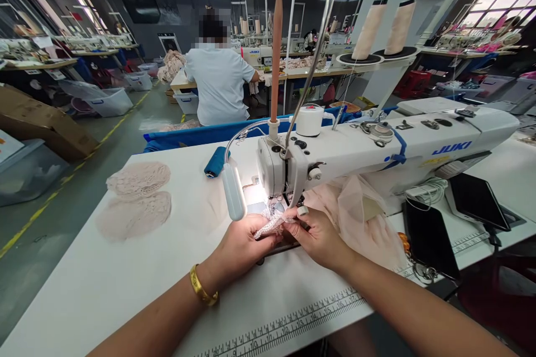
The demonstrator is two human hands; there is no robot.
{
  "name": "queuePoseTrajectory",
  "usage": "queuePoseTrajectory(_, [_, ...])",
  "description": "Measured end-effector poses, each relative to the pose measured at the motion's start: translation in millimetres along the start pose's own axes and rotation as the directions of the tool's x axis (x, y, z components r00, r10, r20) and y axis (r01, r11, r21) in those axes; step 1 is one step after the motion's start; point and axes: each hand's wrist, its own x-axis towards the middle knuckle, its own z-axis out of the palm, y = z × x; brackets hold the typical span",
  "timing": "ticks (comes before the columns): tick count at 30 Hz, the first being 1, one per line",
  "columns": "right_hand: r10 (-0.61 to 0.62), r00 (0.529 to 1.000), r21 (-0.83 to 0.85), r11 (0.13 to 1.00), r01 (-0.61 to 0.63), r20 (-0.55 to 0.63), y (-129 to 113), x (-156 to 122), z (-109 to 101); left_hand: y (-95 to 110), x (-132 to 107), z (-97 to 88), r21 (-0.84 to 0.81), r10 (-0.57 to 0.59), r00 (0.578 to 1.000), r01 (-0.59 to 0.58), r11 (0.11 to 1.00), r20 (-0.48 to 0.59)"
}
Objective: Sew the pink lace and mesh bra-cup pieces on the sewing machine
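Note:
Between my two hands, right in front of the sewing machine (276, 167), is a small piece of pale lace fabric (271, 224). My left hand (240, 242) pinches its left side, thumb toward the machine. The right side of the lace is pinched by my right hand (316, 234), close to the presser foot and needle area. A small lamp (234, 192) lights the spot; fingers partly hide the stitching point. Sheer beige fabric (355, 223) lies bunched to the right, under the machine arm. Two lace cup-shaped pieces (136, 209) rest on the table's left.
A teal thread spool (215, 162) lies behind the lamp. At right are a black phone (431, 240), a tablet-like screen (477, 201) and a coiled white cable (427, 192). A printed ruler (293, 323) runs along the table's front edge. Another person (220, 78) sits ahead, facing away.

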Motion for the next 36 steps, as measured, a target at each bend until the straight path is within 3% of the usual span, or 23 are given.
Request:
queuePoseTrajectory(5, [0.015,0.997,-0.007,1.000,-0.015,0.073,-3,1,-1,3,-2,0.2,0.164,0.175,0.984,-0.169,0.972,-0.020])
queuePoseTrajectory(7, [-0.029,0.992,-0.059,0.998,0.036,0.120,-3,0,-4,3,-5,1.4,0.253,0.269,0.963,-0.253,0.934,-0.033])
queuePoseTrajectory(9, [-0.126,0.965,-0.140,0.977,0.161,0.228,-2,-1,-8,1,-9,3.4,0.377,0.390,0.919,-0.341,0.861,-0.059])
queuePoseTrajectory(11, [-0.207,0.905,-0.221,0.927,0.303,0.372,-1,-2,-13,-2,-14,5.9,0.484,0.513,0.857,-0.431,0.762,-0.044])
queuePoseTrajectory(14, [-0.211,0.845,-0.304,0.867,0.394,0.492,-3,-4,-20,-4,-21,9.3,0.530,0.608,0.793,-0.532,0.660,0.039])
queuePoseTrajectory(19, [-0.186,0.842,-0.323,0.864,0.386,0.507,-4,-5,-24,-3,-25,12.8,0.557,0.625,0.778,-0.551,0.622,0.071])
queuePoseTrajectory(29, [-0.210,0.867,-0.385,0.831,0.402,0.453,3,-3,-18,-5,-20,10.6,0.572,0.595,0.803,-0.506,0.645,0.039])
queuePoseTrajectory(36, [-0.196,0.895,-0.433,0.820,0.374,0.402,15,-3,-13,-5,-9,9.1,0.593,0.612,0.791,-0.498,0.633,0.012])
